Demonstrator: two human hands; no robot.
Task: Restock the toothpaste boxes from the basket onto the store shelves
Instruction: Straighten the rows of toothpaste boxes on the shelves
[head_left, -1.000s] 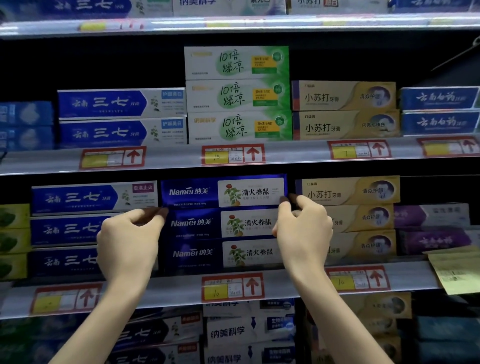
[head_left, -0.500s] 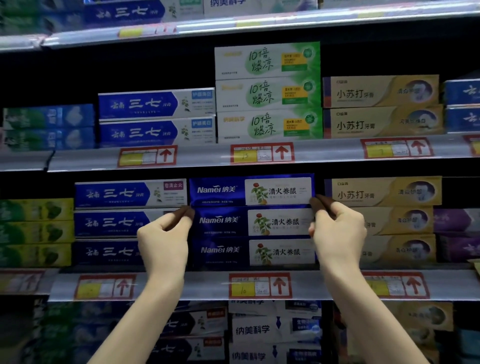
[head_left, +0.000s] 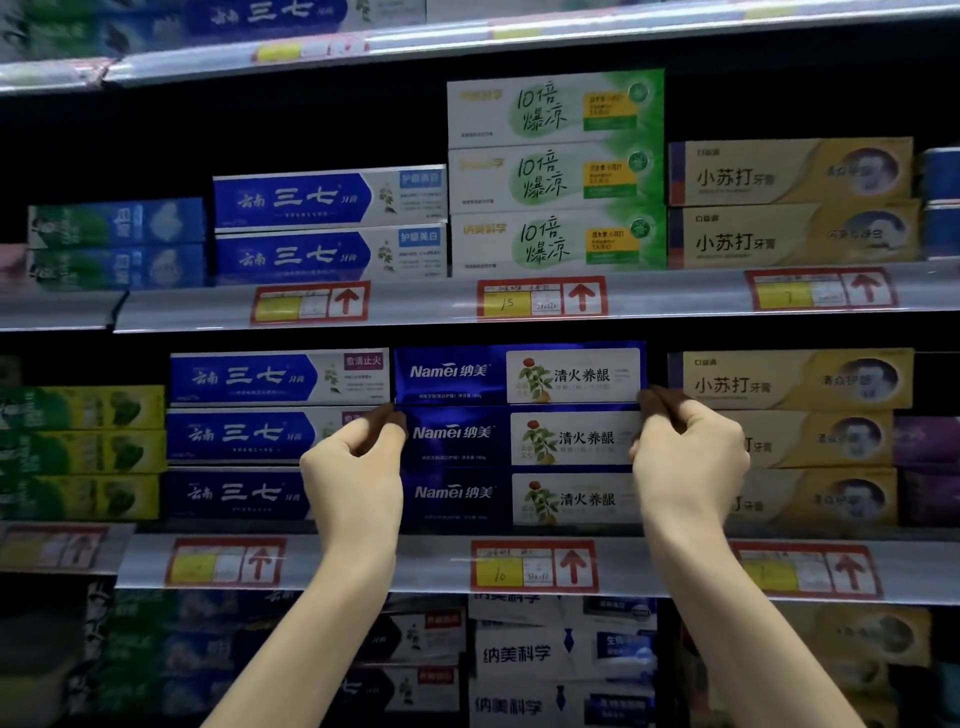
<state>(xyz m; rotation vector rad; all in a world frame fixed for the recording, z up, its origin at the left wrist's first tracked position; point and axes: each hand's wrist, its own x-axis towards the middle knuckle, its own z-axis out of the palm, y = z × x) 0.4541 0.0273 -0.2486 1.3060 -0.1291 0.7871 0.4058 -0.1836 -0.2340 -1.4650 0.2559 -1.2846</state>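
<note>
Head camera view of a dimly lit store display, where a grey shelf with a clear plastic price rail (head_left: 405, 564) carries toothpaste cartons stacked flat, long faces out, beneath a second grey shelf (head_left: 426, 304) loaded the same way. Red-framed price tags with yellow panels and red arrows (head_left: 535, 569) sit in the rails. On the upper shelf stand three green-and-white cartons (head_left: 556, 176), flanked by blue-and-white cartons (head_left: 332, 226) and gold cartons (head_left: 789, 205). The row under the lower rail lies in shadow, its white-and-blue cartons (head_left: 561, 654) partly cut off by the bottom edge. The print on most tags is too blurred to read, and the yellow-green cartons (head_left: 78, 452) at far left are smeared. Both forearms rise from the bottom edge. The top dark blue Namei toothpaste box (head_left: 519, 374) lies on two matching boxes mid-shelf, between blue-and-white and gold stacks. The left hand (head_left: 353, 467) pinches at its lower left corner, thumb and forefinger drawn together, other fingers curled. The right hand (head_left: 685, 457) pinches at its lower right corner likewise. The fingertips sit in deep shadow, so the exact contact is hard to make out.
</note>
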